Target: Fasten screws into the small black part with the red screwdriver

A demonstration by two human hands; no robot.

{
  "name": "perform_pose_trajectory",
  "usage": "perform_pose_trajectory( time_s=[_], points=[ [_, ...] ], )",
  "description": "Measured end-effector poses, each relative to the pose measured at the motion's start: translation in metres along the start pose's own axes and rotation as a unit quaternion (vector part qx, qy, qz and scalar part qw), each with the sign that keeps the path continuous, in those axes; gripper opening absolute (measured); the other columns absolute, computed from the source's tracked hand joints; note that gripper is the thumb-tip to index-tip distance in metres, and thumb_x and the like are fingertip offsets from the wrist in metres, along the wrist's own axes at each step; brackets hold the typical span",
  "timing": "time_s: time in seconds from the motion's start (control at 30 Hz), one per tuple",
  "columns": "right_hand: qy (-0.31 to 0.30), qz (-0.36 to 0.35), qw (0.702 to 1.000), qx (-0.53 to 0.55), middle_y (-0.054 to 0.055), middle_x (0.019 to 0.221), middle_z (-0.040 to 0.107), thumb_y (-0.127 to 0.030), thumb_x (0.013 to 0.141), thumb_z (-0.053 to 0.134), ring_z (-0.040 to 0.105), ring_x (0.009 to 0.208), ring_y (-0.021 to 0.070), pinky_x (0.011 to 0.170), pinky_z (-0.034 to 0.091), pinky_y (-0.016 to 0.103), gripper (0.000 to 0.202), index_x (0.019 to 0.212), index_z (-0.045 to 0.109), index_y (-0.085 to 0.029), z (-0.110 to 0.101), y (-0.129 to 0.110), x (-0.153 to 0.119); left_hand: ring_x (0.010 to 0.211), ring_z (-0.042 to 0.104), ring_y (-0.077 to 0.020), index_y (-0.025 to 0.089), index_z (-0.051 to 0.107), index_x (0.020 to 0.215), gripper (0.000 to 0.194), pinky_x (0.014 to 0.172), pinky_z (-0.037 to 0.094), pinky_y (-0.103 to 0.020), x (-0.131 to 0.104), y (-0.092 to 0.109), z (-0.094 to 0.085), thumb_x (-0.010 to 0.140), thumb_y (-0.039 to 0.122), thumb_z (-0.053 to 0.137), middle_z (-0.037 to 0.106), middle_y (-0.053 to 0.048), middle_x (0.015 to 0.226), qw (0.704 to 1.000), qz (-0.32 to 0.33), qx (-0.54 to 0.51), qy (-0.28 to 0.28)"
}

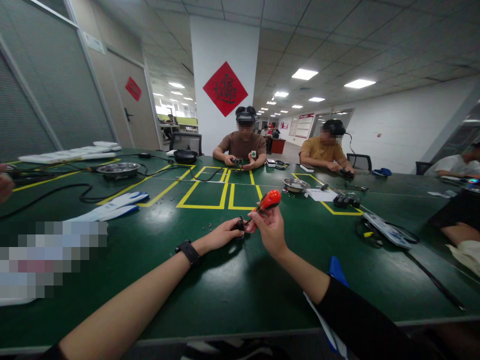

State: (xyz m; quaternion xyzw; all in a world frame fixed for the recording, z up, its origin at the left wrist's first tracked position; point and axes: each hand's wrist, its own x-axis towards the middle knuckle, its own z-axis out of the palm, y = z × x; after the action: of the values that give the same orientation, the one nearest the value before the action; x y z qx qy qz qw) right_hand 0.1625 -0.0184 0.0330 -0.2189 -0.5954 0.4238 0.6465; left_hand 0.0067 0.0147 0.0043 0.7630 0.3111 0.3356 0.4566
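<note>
My right hand (272,231) is closed around a screwdriver with an orange-red handle (270,200). The handle points up and away, while the shaft slants down to the left. Its tip reaches a small black part (240,226), which my left hand (222,235) grips just above the green table. What kind of part it is I cannot make out, since fingers cover much of it. A dark watch sits on my left wrist. Several tiny metal bits (207,226) lie on the table just beyond my left hand.
White-and-blue gloves (112,206) lie to the left, beside a black cable (88,192) and a metal bowl (118,170). Another metal bowl (296,184) and several black parts (347,201) are at the right. Under my right forearm is a blue-and-white item (337,271). Co-workers sit across the table.
</note>
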Motion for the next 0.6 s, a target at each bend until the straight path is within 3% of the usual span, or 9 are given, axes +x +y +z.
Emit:
perform_pose_trajectory(
  time_s=[0.17,0.4,0.6],
  points=[
    [0.015,-0.017,1.000,0.000,-0.003,0.070,0.059,-0.034,0.082,0.053,0.053,0.044,0.0071,0.042,0.045,0.020,0.021,0.096,0.044,-0.022,-0.001,-0.005,-0.001,0.096,0.054,-0.0183,0.013,0.057,0.105,0.029,0.089,0.038,-0.031,0.000,-0.002,0.000,0.077,0.017,0.054,0.061,-0.007,0.104,1.000,-0.006,-0.023,-0.009],
    [0.086,-0.049,0.995,-0.004,-0.007,0.059,0.054,-0.038,0.088,0.043,0.042,0.035,0.0046,0.035,0.032,0.016,0.016,0.091,0.041,-0.022,-0.007,-0.003,0.001,0.104,0.054,-0.0196,0.013,0.054,0.111,0.033,0.094,0.037,-0.036,0.001,-0.011,0.000,0.078,0.020,0.055,0.060,-0.010,0.112,0.999,-0.021,-0.048,-0.007],
    [0.021,-0.016,0.999,-0.027,-0.007,0.057,0.053,-0.037,0.087,0.046,0.040,0.034,0.0046,0.034,0.030,0.016,0.016,0.088,0.042,-0.021,-0.004,0.000,-0.001,0.104,0.054,-0.0193,0.013,0.053,0.111,0.034,0.095,0.037,-0.035,0.000,-0.009,-0.001,0.077,0.016,0.055,0.060,-0.010,0.110,0.999,-0.008,-0.038,-0.016]
  ],
)
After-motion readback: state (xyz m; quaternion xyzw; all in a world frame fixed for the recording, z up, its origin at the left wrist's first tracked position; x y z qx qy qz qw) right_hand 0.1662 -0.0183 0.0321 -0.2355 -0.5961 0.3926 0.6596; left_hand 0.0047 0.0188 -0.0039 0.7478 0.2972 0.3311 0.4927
